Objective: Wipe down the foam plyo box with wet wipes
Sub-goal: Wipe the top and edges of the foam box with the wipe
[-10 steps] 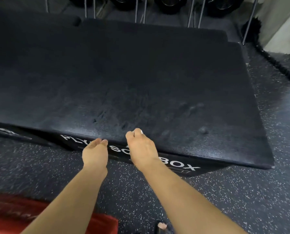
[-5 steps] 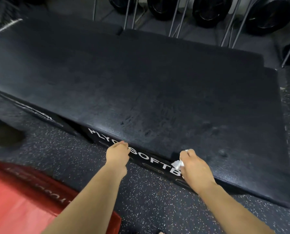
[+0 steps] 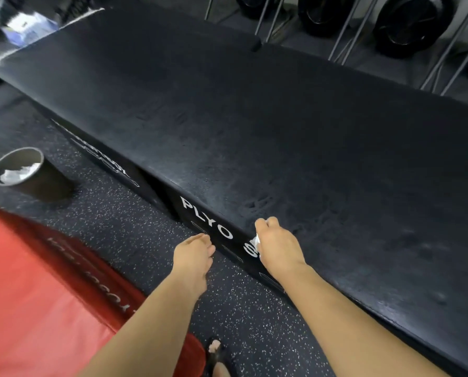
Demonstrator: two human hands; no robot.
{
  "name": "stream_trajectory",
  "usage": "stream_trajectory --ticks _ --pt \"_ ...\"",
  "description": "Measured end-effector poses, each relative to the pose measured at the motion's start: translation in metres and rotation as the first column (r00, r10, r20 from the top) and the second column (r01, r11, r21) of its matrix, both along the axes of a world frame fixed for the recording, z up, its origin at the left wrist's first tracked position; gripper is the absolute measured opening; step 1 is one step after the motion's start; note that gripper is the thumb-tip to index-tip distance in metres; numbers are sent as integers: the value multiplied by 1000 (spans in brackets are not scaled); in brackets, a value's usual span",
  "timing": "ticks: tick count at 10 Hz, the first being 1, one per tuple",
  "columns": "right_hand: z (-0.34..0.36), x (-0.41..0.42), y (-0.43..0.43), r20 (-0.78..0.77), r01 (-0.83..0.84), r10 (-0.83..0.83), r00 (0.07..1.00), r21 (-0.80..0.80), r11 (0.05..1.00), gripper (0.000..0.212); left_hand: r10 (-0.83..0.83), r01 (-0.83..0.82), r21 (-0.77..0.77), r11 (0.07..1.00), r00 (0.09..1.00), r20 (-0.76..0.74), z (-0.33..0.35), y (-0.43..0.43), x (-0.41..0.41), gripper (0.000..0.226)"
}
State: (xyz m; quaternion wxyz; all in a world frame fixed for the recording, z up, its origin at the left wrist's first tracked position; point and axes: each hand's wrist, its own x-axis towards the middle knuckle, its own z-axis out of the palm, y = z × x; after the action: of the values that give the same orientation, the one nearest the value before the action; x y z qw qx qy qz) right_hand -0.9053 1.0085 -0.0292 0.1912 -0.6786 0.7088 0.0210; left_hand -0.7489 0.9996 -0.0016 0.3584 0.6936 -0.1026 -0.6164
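At the front top edge of the foam plyo box (image 3: 282,131), my right hand (image 3: 277,246) is curled round a white wet wipe (image 3: 256,242). Knuckles sit on the top surface, and the wipe bunches out on the thumb side, over the front face. It covers part of the white lettering: "PLYO" reads clear, and the next word starts with an S, half hidden by wipe and hand.

My left hand (image 3: 193,254) is low, just beside the front face below "PLYO". Fingers are loosely curled and hold nothing. Can't tell if the fingertips touch the box.

The box is black, long and flat, and runs diagonally from far left to near right. Its top has a grainy sheen with some scuff marks near my right hand. A seam in the front face left of "PLYO" suggests two sections butted together. The far-left section also has lettering, too blurred to read.

Around it:
- The speckled rubber floor (image 3: 135,227) lies under everything.
- A red mat (image 3: 37,295) is at near left, with my left forearm crossing its corner. It has faint lettering I can't read.
- A round bin (image 3: 17,170) stands on the floor to the left, well apart from my hands, with crumpled white material inside.
- Black weight plates (image 3: 412,23) sit on metal rods behind the box, top right.
- A blurred blue-and-white pack (image 3: 26,28) is at far left, beyond the box corner.
- My sandalled foot (image 3: 215,349) is on the floor between my forearms.
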Motion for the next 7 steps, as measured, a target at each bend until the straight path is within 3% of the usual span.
stream_trajectory --ticks 4,7 --pt "-4 121 -129 56 -124 130 990 -93 988 21 -2 1 -22 1000 1000 -7 -23 -63 67 35" --pt "0 96 -107 -32 -155 155 987 -7 988 13 7 -6 11 1000 999 -38 -14 -84 87 34"
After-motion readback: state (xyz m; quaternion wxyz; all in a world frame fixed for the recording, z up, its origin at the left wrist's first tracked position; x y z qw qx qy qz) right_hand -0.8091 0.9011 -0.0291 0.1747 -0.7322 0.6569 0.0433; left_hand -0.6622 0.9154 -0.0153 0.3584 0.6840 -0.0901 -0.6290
